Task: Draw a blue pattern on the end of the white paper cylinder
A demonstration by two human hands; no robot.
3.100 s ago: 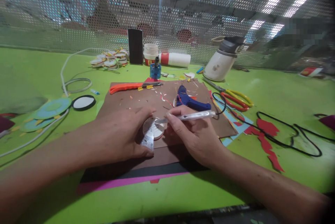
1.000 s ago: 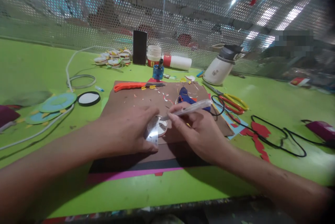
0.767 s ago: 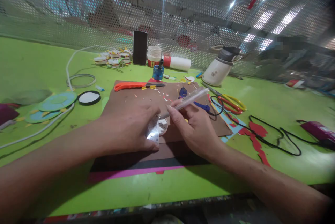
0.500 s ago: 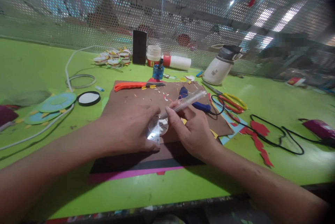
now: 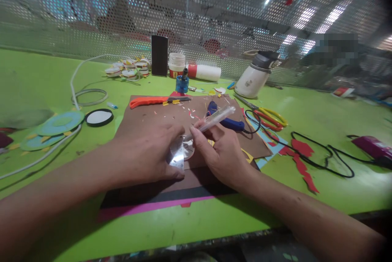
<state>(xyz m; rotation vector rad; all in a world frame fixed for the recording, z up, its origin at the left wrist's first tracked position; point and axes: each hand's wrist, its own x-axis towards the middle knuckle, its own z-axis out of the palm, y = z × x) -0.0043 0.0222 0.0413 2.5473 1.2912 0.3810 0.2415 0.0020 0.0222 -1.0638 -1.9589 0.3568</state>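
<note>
My right hand is closed around a clear-barrelled pen, its tip pointing down and left at a round white piece. Dark lines show on that white round. From the left, my left hand grips a shiny, ruler-like flat piece between thumb and fingers, against the white round's left side. Part of the shiny piece is hidden by the hand. Both hands are over a brown sheet that lies on black and pink sheets.
Beyond the hands lie an orange cutter, a blue glue gun and scissors. A phone, a jar and a white bottle stand behind. Black cord and red scraps lie right; a round lid left.
The whole view has shifted slightly, so things appear a little further left. Both hands keep their grips, and the pen tip stays at the white round beside the shiny piece.
</note>
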